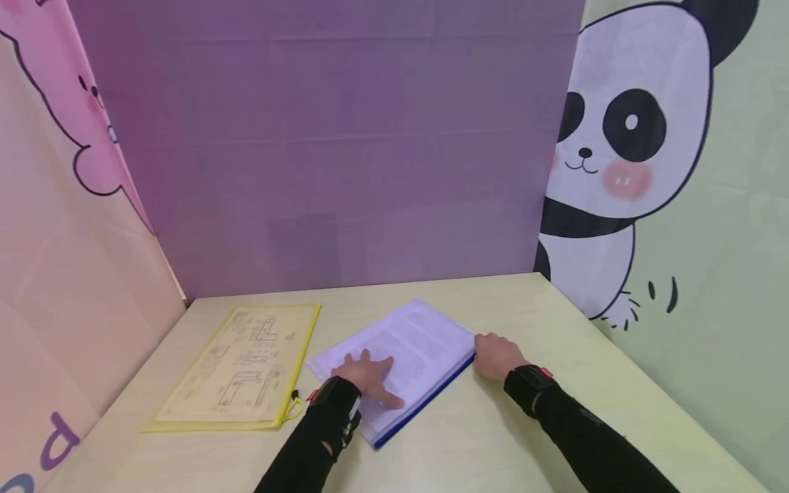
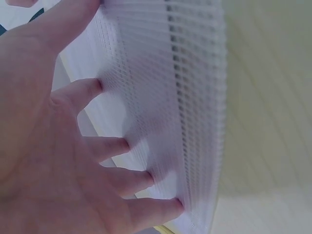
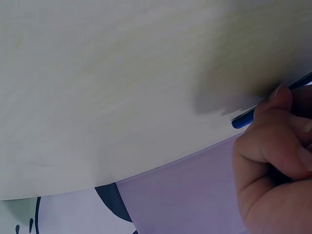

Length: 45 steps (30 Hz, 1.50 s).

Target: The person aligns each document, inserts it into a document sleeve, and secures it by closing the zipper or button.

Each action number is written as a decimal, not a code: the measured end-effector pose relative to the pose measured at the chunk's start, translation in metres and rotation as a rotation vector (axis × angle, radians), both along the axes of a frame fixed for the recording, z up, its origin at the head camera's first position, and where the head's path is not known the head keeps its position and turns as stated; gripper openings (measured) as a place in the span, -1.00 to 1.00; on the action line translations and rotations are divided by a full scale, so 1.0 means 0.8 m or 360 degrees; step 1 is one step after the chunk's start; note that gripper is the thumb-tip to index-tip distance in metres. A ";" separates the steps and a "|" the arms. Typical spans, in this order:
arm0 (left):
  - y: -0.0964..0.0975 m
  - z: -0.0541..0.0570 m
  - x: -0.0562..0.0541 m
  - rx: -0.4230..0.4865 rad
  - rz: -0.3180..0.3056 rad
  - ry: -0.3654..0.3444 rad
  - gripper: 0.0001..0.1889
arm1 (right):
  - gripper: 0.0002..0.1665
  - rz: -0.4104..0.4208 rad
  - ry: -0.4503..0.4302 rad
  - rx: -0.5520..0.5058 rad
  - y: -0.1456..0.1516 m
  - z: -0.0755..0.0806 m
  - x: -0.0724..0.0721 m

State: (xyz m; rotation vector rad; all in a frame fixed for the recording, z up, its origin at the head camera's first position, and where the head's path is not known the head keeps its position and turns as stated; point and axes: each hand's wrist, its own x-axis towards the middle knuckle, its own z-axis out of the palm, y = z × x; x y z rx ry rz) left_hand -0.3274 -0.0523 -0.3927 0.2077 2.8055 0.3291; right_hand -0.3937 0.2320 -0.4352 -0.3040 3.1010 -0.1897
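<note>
A clear report cover [image 1: 419,339] with printed pages inside lies slanted on the table, a blue spine bar [image 1: 425,401] along its lower right edge. My left hand [image 1: 365,378] rests on the cover with its fingers spread; in the left wrist view the fingertips [image 2: 141,146] press on the pale sheet. At the cover's right corner, my right hand [image 1: 498,356] pinches the end of the spine bar. Seen from the right wrist, the blue bar [image 3: 243,119] pokes out beside the curled fingers [image 3: 273,109], and the rest of the cover is mostly hidden.
Left of the cover lies a yellow-edged zip pouch [image 1: 240,366] with a sheet of line drawings inside and a yellow cord loop [image 1: 294,409] at its corner. Behind the pale table [image 1: 493,301] stands a purple panel [image 1: 370,171]; a panda-printed wall [image 1: 696,274] flanks the right.
</note>
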 end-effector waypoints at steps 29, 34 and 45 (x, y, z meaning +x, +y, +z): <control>0.002 0.001 0.005 0.0000 0.0013 0.0029 -0.04 | -0.83 0.0140 0.0019 0.0069 -0.020 0.009 0.022; 0.002 -0.001 0.004 -0.0003 0.0015 0.0029 -0.04 | -0.83 0.0147 -0.0005 0.0086 -0.022 0.011 0.023; 0.005 0.006 0.011 -0.0029 0.0012 0.0044 -0.06 | -0.88 0.0208 -0.0007 0.0014 -0.028 0.010 0.036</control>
